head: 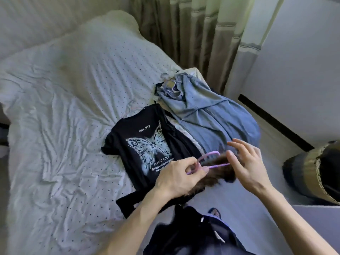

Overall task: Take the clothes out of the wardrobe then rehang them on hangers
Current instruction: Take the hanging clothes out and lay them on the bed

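Now, left hand [178, 179] pinching purple hanger [217, 165] — right hand [252, 166], fingers spread

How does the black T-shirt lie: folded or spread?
The T-shirt is spread, front up, on the bed: its butterfly print and one sleeve show.

One purple hanger [218, 165], one black T-shirt [147, 144], one blue hoodie [211, 122], one brown furry garment [225, 174], one bed [64, 107]

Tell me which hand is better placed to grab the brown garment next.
Probably the right hand: its fingers are open and free, right by the brown garment. The left hand is busy, pinching the purple hanger.
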`<move>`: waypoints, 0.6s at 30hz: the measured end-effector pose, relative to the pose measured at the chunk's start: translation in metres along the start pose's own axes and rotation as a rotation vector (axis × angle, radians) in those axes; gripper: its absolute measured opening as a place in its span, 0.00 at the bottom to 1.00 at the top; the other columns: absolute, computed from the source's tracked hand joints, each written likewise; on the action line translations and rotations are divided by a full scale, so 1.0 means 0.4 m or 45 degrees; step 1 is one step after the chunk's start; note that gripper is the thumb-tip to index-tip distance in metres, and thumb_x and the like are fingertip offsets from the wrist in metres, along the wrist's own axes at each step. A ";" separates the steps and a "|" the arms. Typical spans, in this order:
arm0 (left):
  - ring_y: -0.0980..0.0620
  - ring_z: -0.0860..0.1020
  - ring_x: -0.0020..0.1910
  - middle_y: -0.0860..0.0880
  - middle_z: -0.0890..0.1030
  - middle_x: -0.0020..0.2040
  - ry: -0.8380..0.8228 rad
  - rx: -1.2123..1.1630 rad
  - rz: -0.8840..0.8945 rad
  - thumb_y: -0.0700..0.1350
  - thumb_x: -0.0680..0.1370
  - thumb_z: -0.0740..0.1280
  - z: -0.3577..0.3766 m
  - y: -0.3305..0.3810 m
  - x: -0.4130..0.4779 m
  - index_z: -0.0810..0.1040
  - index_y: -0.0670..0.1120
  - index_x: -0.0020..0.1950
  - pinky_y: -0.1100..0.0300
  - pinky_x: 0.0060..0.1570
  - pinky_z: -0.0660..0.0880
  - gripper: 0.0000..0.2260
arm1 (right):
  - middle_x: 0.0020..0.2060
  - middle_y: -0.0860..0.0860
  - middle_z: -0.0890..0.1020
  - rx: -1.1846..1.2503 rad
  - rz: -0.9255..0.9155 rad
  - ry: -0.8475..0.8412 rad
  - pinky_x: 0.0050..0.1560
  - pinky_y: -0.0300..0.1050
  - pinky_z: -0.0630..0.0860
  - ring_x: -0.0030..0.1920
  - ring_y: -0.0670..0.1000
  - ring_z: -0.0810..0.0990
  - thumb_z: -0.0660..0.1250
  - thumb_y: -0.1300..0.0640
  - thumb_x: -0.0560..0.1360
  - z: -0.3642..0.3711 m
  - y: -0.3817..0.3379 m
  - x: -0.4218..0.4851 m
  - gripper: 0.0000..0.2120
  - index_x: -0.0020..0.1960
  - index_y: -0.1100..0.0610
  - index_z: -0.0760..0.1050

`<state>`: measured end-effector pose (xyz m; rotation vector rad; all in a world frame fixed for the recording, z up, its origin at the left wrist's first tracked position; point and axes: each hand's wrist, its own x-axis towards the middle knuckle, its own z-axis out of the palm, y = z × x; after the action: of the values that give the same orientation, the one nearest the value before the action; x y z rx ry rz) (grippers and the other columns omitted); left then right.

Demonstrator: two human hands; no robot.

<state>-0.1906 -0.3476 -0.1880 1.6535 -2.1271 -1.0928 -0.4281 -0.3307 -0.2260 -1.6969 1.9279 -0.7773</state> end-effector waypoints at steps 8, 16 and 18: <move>0.58 0.68 0.26 0.56 0.71 0.26 0.127 -0.232 -0.178 0.66 0.73 0.69 -0.080 -0.092 -0.075 0.79 0.55 0.37 0.59 0.31 0.66 0.16 | 0.37 0.47 0.83 0.369 0.319 -0.352 0.47 0.44 0.74 0.43 0.51 0.79 0.53 0.23 0.73 0.078 0.033 0.107 0.38 0.42 0.57 0.80; 0.55 0.67 0.29 0.48 0.71 0.27 0.342 -0.551 -0.237 0.65 0.71 0.72 -0.196 -0.115 -0.051 0.86 0.50 0.38 0.62 0.33 0.63 0.18 | 0.59 0.51 0.84 1.214 0.689 -0.654 0.62 0.48 0.71 0.59 0.49 0.82 0.60 0.17 0.60 0.160 0.074 0.198 0.41 0.55 0.47 0.85; 0.56 0.65 0.28 0.53 0.66 0.27 0.442 -0.566 -0.230 0.65 0.70 0.73 -0.234 -0.120 -0.021 0.86 0.49 0.39 0.65 0.31 0.62 0.19 | 0.58 0.48 0.84 1.097 0.662 -0.732 0.59 0.47 0.71 0.57 0.48 0.83 0.54 0.15 0.61 0.182 0.083 0.202 0.42 0.56 0.42 0.84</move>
<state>-0.0971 -0.3822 -0.1534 1.6856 -1.4227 -1.1264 -0.4154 -0.4162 -0.2997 -0.7296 1.2479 -0.6633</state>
